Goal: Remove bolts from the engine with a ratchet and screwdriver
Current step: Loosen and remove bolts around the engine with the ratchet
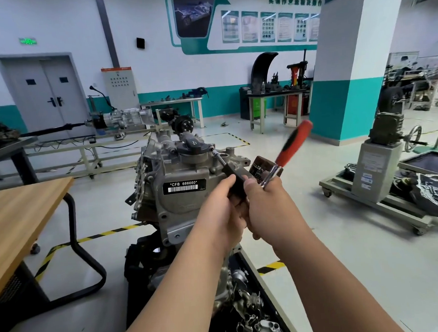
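The silver-grey cast-metal engine [178,193] stands upright on a dark stand in the middle of the workshop floor, just right of a light wooden table with a black tube frame [17,201]. A black label with white lettering [184,186] reading "*CFB 666660*" faces the camera. On top of the engine sits a round black filler cap [191,145].

Both hands meet in front of the engine's upper right corner. The left hand [220,211] is wrapped round the black handle of a screwdriver with a thin steel shaft [229,173]. The shaft slants up and to the left, and its tip rests on a small bolt [211,148] just beside the filler cap.

The right hand [266,209] presses against the left and grips a ratchet with a chrome head and a red-and-black handle [288,147]. The chrome head shows above the knuckles and the handle angles up to the right, blurred. Whether the ratchet head sits on the end of the screwdriver cannot be told — the fingers hide that spot.

Below the forearms, a black tray [259,275] holds a heap of loose grey metal parts. Yellow-and-black striped tape [109,232] runs across the pale floor under the engine. Farther back stand a grey gearbox on a long metal frame [119,117], a grey double door [44,93] and a white-and-teal pillar [348,83].
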Demonstrator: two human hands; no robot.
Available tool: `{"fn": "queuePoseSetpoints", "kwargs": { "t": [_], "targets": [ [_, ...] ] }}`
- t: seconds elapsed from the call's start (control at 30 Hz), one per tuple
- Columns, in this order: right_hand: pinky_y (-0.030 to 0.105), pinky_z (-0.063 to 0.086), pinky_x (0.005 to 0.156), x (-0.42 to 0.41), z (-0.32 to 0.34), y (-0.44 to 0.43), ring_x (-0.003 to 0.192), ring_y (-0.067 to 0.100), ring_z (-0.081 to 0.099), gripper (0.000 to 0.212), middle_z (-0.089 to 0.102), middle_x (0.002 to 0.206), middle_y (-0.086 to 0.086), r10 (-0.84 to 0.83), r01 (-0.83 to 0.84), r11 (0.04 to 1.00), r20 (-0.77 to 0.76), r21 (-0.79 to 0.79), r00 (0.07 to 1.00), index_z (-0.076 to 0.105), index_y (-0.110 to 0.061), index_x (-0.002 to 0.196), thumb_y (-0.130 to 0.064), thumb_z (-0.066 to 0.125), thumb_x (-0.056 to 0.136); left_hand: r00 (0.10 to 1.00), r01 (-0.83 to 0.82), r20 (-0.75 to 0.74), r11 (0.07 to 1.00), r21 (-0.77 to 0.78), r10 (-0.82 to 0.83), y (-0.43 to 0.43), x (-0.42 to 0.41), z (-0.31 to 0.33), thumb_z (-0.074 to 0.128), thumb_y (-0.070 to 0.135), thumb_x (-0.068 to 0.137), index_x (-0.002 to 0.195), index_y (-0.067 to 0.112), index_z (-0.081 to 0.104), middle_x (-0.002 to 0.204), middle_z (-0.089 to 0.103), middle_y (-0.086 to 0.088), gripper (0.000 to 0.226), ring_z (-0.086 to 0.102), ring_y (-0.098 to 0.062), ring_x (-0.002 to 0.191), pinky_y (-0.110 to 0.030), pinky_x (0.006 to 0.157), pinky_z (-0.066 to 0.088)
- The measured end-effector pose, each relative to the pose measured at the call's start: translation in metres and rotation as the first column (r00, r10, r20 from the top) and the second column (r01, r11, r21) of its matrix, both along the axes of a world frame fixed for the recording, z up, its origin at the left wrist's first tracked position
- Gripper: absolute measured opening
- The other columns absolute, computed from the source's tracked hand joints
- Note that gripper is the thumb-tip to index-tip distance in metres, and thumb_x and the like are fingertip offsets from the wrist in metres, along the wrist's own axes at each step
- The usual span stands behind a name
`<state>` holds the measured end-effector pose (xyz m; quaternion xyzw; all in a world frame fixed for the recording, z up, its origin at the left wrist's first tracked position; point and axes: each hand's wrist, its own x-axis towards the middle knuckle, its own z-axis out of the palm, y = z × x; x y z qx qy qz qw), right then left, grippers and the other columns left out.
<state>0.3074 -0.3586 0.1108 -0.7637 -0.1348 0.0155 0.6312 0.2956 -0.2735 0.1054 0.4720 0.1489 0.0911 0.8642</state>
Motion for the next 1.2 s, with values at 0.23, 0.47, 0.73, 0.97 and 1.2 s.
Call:
{"fn": "queuePoseSetpoints", "kwargs": {
  "t": [0.23, 0.47, 0.73, 0.97, 1.2],
  "targets": [
    [0.022, 0.03, 0.036, -0.008, 0.0, -0.002, 0.035, 0.012, 0.029, 0.026, 0.044, 0.06, 0.003, 0.47, -0.027, 0.666, -0.391, 0.746, 0.791, 0.061, -0.014, 0.11, -0.029, 0.042, 0.101, 0.995, 0.082, -0.057, 0.995, 0.049, -0.079, 0.002, 0.0, -0.004, 0.049, 0.049, 0.095, 0.083, 0.02, 0.066, 0.041, 0.036, 0.007, 0.036, 0.037, -0.012, 0.026, -0.009, 0.031, 0.022],
    [0.021, 0.03, 0.036, -0.007, -0.003, -0.004, 0.035, 0.012, 0.029, 0.028, 0.045, 0.057, 0.001, 0.478, 0.012, 0.633, -0.403, 0.774, 0.781, 0.062, -0.017, 0.094, -0.028, 0.038, 0.101, 0.996, 0.082, -0.022, 0.996, 0.028, -0.081, 0.003, 0.004, -0.009, 0.049, 0.044, 0.097, 0.071, 0.02, 0.076, 0.043, 0.04, 0.006, 0.045, 0.04, -0.013, 0.027, -0.01, 0.029, 0.022],
    [0.033, 0.044, 0.059, -0.006, 0.002, -0.003, 0.06, 0.023, 0.053, 0.029, 0.061, 0.078, 0.008, 0.008, -0.002, 0.998, -0.099, 0.06, 0.995, 0.049, -0.009, 0.11, -0.035, 0.04, 0.1, 0.998, 0.061, -0.009, 0.998, -0.03, -0.062, -0.003, 0.003, -0.003, 0.049, 0.037, 0.099, 0.101, 0.017, 0.073, 0.083, 0.072, -0.004, 0.031, 0.068, -0.018, 0.077, -0.028, 0.069, 0.054],
    [0.034, 0.038, 0.064, -0.014, 0.008, -0.001, 0.075, 0.025, 0.05, 0.037, 0.057, 0.087, 0.002, 0.03, 0.184, 0.856, 0.403, -0.483, 0.915, 0.027, -0.021, 0.133, -0.037, 0.035, 0.101, 0.994, 0.114, 0.014, 0.992, -0.046, -0.113, 0.003, -0.003, 0.001, 0.048, 0.037, 0.099, 0.112, 0.013, 0.067, 0.075, 0.07, -0.002, 0.033, 0.066, -0.014, 0.071, -0.026, 0.073, 0.048],
    [0.032, 0.043, 0.061, -0.01, 0.007, 0.001, 0.071, 0.02, 0.056, 0.026, 0.059, 0.082, -0.004, 0.049, -0.002, 0.974, 0.204, -0.225, 0.978, 0.037, -0.022, 0.122, -0.037, 0.04, 0.101, 1.0, 0.0, 0.016, 1.0, -0.022, 0.001, 0.004, -0.004, 0.0, 0.049, 0.039, 0.098, 0.108, 0.013, 0.069, 0.097, 0.065, -0.005, 0.034, 0.06, -0.019, 0.098, -0.03, 0.096, 0.041]
  ]
}}
